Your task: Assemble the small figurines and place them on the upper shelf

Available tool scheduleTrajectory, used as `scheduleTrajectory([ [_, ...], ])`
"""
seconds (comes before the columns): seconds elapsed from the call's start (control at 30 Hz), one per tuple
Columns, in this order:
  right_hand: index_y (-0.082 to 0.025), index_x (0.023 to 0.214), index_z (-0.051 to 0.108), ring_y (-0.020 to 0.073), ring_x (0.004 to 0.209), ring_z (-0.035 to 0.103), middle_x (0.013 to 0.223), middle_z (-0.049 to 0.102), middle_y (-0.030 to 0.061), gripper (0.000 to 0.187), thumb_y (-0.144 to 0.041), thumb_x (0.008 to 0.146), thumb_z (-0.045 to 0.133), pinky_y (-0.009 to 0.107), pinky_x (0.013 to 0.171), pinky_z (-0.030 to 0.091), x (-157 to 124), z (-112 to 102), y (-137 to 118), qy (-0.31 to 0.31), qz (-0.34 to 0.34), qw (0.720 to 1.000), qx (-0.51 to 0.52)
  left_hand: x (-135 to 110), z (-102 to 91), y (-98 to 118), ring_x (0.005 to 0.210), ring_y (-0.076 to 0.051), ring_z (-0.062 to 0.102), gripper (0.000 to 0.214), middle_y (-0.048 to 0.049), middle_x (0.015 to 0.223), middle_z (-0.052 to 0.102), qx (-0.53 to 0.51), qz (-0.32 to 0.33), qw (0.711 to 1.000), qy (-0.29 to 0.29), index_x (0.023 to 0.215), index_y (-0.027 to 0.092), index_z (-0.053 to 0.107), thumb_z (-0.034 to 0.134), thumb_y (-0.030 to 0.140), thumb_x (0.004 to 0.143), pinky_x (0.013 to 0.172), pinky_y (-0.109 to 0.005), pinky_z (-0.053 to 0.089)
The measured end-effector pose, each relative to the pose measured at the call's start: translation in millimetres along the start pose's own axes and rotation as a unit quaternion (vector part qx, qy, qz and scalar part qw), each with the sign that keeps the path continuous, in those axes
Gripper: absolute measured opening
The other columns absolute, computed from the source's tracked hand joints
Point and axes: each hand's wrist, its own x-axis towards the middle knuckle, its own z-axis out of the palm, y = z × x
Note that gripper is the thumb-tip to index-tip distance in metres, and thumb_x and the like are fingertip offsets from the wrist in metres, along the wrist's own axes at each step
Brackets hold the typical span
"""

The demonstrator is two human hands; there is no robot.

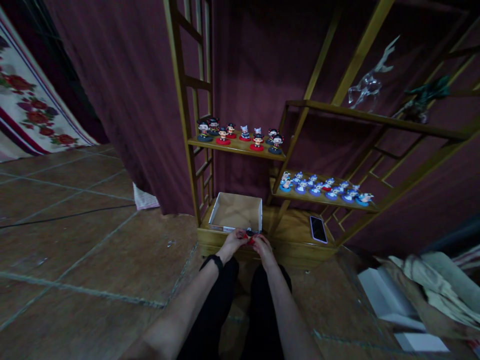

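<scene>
My left hand (234, 241) and my right hand (261, 246) meet at the front edge of an open cardboard box (216, 212) on the bottom board of a wooden shelf unit (296, 240). Between the fingers of both hands is a small red-based figurine (248, 236), mostly hidden. A black band sits on my left wrist. Several similar red- and dark-based figurines (240, 134) stand on the middle shelf above. Small blue and white figurines (324, 188) fill the lower right shelf.
A phone (318, 229) lies on the bottom board right of the box. A clear glass deer (369, 82) stands on the upper shelf. White boxes (386, 297) and crumpled cloth (435, 290) lie on the tiled floor at right. A maroon curtain hangs behind.
</scene>
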Motion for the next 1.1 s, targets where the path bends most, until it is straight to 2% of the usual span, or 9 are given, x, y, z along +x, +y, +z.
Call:
scheduleTrajectory([
  [0.1, -0.024, 0.078, 0.059, 0.0155, 0.073, 0.062, 0.075, 0.067, -0.0021, 0.027, -0.040, 0.057, 0.066, 0.028, 0.068, 0.045, -2.9, 2.4, -3.5, 0.020, 0.022, 0.999, 0.011, 1.5, 2.0, -0.6, 0.047, -0.009, 0.054, 0.033, 0.0054, 0.054, 0.058, -0.004, 0.015, 1.000, 0.016, 0.076, 0.015, 0.050, 0.072, 0.017, 0.051, 0.050, -0.020, 0.041],
  [0.23, -0.026, 0.082, 0.061, 0.0161, 0.077, 0.062, 0.082, 0.067, -0.0018, 0.029, -0.043, 0.060, 0.066, 0.029, 0.071, 0.044, -6.5, 3.6, -5.5, 0.004, 0.014, 1.000, 0.010, 2.5, 4.8, 0.4, 0.053, -0.010, 0.056, 0.032, 0.0051, 0.058, 0.060, -0.011, 0.037, 0.999, 0.013, 0.074, 0.015, 0.050, 0.069, 0.011, 0.048, 0.054, -0.021, 0.042],
  [0.4, -0.027, 0.082, 0.063, 0.0176, 0.092, 0.058, 0.092, 0.066, -0.0025, 0.021, -0.034, 0.062, 0.066, 0.031, 0.079, 0.042, -10.2, 2.1, -5.5, -0.028, -0.028, 0.999, -0.014, 1.6, 5.9, 5.2, 0.051, -0.007, 0.052, 0.029, 0.0068, 0.056, 0.057, -0.004, 0.079, 0.996, 0.038, 0.070, 0.015, 0.051, 0.059, 0.001, 0.045, 0.053, -0.019, 0.039],
  [0.6, -0.026, 0.089, 0.061, 0.0196, 0.107, 0.052, 0.110, 0.062, 0.0004, 0.031, -0.020, 0.059, 0.067, 0.035, 0.092, 0.037, -12.7, 2.6, -4.2, -0.111, -0.087, 0.989, 0.052, 2.0, 8.7, 9.9, 0.056, -0.009, 0.051, 0.026, 0.0054, 0.058, 0.057, -0.018, 0.111, 0.992, 0.056, 0.062, 0.015, 0.051, 0.052, -0.004, 0.043, 0.057, -0.020, 0.039],
  [0.73, -0.027, 0.092, 0.060, 0.0204, 0.114, 0.047, 0.118, 0.057, 0.0003, 0.037, -0.016, 0.058, 0.066, 0.039, 0.098, 0.033, -13.0, 0.9, -3.0, -0.124, -0.102, 0.985, 0.057, 1.5, 9.1, 9.3, 0.059, -0.009, 0.052, 0.027, 0.0056, 0.061, 0.057, -0.020, 0.125, 0.990, 0.058, 0.062, 0.015, 0.052, 0.049, -0.004, 0.044, 0.061, -0.021, 0.040],
  [0.97, -0.026, 0.092, 0.060, 0.0219, 0.115, 0.046, 0.120, 0.056, 0.0010, 0.038, -0.017, 0.056, 0.067, 0.040, 0.097, 0.033, -14.6, 0.6, -4.5, -0.129, -0.114, 0.984, 0.048, 3.1, 5.7, 3.6, 0.063, -0.010, 0.055, 0.025, 0.0042, 0.064, 0.059, -0.017, 0.136, 0.990, 0.043, 0.064, 0.015, 0.052, 0.051, -0.002, 0.045, 0.063, -0.022, 0.041],
  [1.1, -0.026, 0.092, 0.060, 0.0215, 0.109, 0.051, 0.114, 0.060, 0.0013, 0.035, -0.022, 0.058, 0.068, 0.036, 0.089, 0.040, -15.1, -0.9, -4.3, -0.102, -0.074, 0.992, 0.032, 4.8, 3.6, 1.2, 0.061, -0.011, 0.055, 0.024, 0.0033, 0.064, 0.060, -0.013, 0.120, 0.992, 0.031, 0.065, 0.014, 0.053, 0.055, 0.001, 0.046, 0.062, -0.023, 0.042],
])
